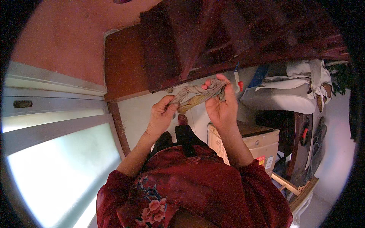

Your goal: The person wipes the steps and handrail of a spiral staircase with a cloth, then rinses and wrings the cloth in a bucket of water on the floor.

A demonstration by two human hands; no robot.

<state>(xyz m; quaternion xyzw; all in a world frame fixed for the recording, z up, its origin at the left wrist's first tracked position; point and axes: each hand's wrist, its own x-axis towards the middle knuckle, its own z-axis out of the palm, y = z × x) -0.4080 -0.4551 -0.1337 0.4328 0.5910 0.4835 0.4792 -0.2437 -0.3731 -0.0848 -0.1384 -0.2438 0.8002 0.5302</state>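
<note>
A twisted, wrung-looking grey cloth (194, 90) with a yellowish-brown strip hangs in front of me at about chest height. My left hand (162, 114) pinches its left end between thumb and fingers. At the other end my right hand (221, 102) holds the bunched cloth, palm turned up and fingers curled over it. The cloth sags a little between the two hands, and both forearms reach forward from dark red sleeves. Below it, the tip of one reddish shoe (183, 120) shows on the pale floor.
Dark red wooden stairs (159, 49) rise ahead. A bright glass door (64, 159) stands at the left. To the right are a cardboard box (262, 142), a white padded seat (281, 98) with white cloth on it, and a red-handled tool (304, 135).
</note>
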